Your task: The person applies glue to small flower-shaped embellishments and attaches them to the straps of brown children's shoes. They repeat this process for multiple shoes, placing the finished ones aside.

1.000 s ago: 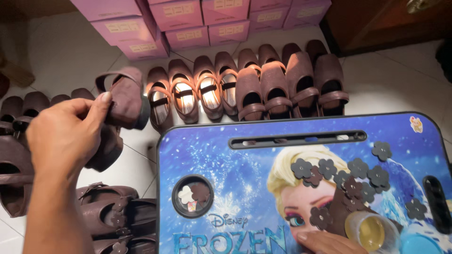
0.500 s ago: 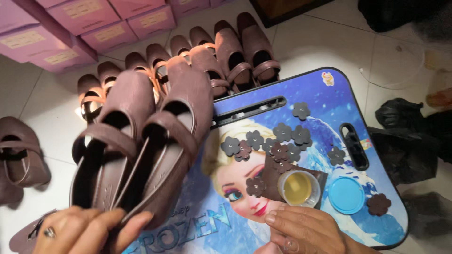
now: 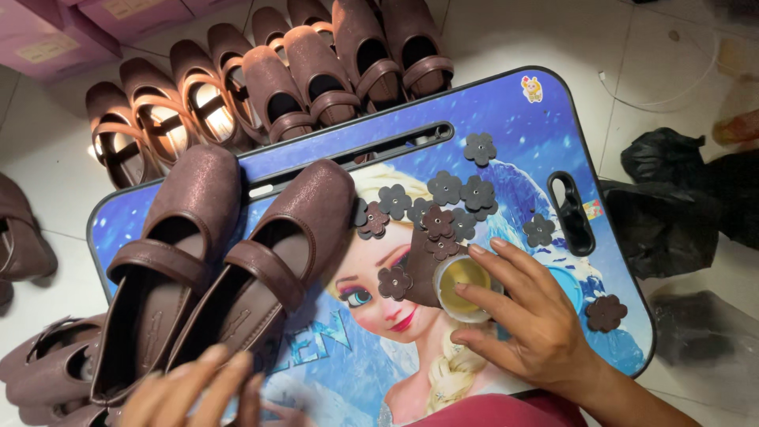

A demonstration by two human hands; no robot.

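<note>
Two dark brown strap shoes (image 3: 229,269) lie side by side on the left half of a blue cartoon-printed lap table (image 3: 522,134). My left hand (image 3: 198,387) is at their heels at the bottom edge, blurred, fingers spread on them. My right hand (image 3: 526,316) rests on the table with its fingers around a small round jar of yellowish glue (image 3: 462,285). Several dark flower-shaped leather pieces (image 3: 458,194) lie scattered on the table above the jar; one flower piece (image 3: 606,312) sits apart at the right.
A row of several brown strap shoes (image 3: 269,79) lines the tiled floor behind the table, with pink boxes (image 3: 47,43) beyond. More shoes (image 3: 39,372) lie at the left. Black plastic bags (image 3: 680,205) sit right of the table.
The pair of shoes has come down from the air onto the table's left side. My right hand has moved up onto the glue jar. The camera has shifted closer.
</note>
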